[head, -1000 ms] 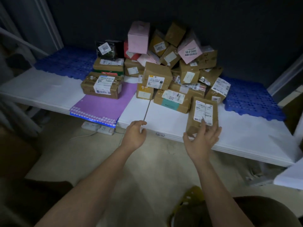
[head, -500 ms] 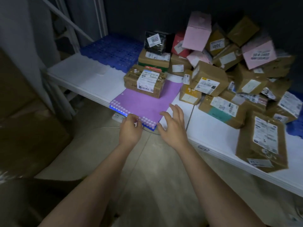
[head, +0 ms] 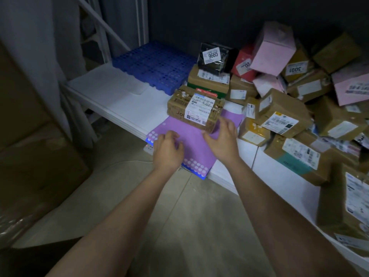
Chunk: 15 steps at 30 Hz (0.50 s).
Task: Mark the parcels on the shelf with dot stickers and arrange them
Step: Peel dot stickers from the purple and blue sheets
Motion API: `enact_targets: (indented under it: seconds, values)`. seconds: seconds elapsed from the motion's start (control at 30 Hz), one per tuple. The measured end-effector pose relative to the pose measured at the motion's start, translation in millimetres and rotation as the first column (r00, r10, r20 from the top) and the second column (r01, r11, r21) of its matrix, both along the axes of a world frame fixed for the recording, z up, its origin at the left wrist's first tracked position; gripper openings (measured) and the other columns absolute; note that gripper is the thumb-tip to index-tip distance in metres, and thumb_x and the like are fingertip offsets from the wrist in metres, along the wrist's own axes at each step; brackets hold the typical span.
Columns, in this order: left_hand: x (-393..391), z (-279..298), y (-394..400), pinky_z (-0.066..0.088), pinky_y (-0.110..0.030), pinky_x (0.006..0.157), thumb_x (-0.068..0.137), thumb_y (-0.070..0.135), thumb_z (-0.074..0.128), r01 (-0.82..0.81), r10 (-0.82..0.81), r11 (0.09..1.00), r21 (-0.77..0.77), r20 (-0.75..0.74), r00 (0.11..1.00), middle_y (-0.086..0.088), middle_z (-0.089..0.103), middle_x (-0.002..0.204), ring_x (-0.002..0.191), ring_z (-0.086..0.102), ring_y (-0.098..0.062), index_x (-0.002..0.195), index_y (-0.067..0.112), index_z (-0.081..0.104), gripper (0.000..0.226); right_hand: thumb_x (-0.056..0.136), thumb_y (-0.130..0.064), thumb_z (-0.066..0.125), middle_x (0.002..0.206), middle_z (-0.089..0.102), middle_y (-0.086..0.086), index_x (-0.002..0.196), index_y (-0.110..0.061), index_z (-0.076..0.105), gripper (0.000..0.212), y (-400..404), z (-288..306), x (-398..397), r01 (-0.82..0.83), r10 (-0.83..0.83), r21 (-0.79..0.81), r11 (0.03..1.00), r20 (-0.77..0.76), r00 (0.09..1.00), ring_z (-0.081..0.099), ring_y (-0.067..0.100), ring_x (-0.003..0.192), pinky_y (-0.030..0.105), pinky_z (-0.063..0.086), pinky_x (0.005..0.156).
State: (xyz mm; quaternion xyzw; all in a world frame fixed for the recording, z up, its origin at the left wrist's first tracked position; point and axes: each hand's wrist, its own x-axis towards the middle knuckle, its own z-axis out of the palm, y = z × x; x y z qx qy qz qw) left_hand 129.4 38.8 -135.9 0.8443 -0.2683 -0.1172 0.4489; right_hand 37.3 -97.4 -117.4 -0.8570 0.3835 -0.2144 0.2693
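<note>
head view. both hands are over the purple sticker sheet [head: 191, 140], which lies flat at the front edge of the white shelf [head: 123, 104]. the left hand [head: 168, 151] is curled, its fingertips [head: 175, 136] drawn together and pressing down on the sheet near the row of pale dots; i cannot tell if a sticker is already pinched between them. the right hand [head: 221, 140] is spread, fingers apart, palm down on the sheet, and it holds nothing.

the step in hand seems to be peeling one dot. to do it well, i think the right hand should keep the sheet flat and fixed while the left lifts only the edge of one dot with a nail, slowly, so the sheet does not bend or slide off the shelf.

the brown parcel with a white label [head: 196, 108] stands on the far part of the sheet, just beyond the right hand's fingertips, perhaps touching them. the heap of parcels [head: 289, 108] is to the right of the right hand and further back. the blue plastic mat [head: 153, 64] is far behind the left hand.
</note>
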Motion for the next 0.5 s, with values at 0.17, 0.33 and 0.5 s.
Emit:
enact_targets:
  seconds: [0.17, 0.33, 0.5]
  values:
    - [27, 12, -27, 0.027, -0.038, 0.107, 0.092, 0.017, 0.05, -0.021, 0.018, 0.997, 0.071, 0.036, 0.999, -0.016, 0.034, 0.141, 0.13, 0.031, -0.033, 0.137, 0.01, 0.041, 0.047, 0.089, -0.057, 0.052, 0.153, 0.026, 0.019, 0.151, -0.005, 0.015, 0.089, -31, 7, 41, 0.232, -0.218, 0.294, 0.927, -0.08, 0.973, 0.019, 0.034, 0.142, 0.044, 0.018, 0.116]
    - [56, 17, -53, 0.03, -0.047, 0.106, 0.095, 0.026, 0.044, 0.008, -0.009, 0.993, 0.117, 0.005, 1.0, -0.015, 0.031, 0.148, 0.136, 0.026, -0.034, 0.146, 0.006, 0.023, 0.058, 0.096, -0.06, 0.033, 0.125, 0.057, 0.024, 0.121, 0.001, 0.057, 0.071, -37, 1, 49, 0.326, -0.273, 0.228, 0.918, -0.235, 0.933, 0.046, 0.037, 0.122, 0.04, 0.031, 0.103]
    - [58, 16, -58, 0.041, -0.045, 0.096, 0.094, 0.031, 0.046, -0.032, 0.032, 0.999, 0.001, -0.126, 0.992, -0.018, 0.057, 0.119, 0.12, 0.044, -0.037, 0.138, 0.006, 0.033, 0.052, 0.099, -0.045, 0.043, 0.12, 0.063, 0.016, 0.12, -0.006, 0.061, 0.048, -26, 0, 41, 0.25, -0.276, 0.345, 0.905, 0.03, 0.961, 0.055, 0.033, 0.113, 0.033, 0.043, 0.093]
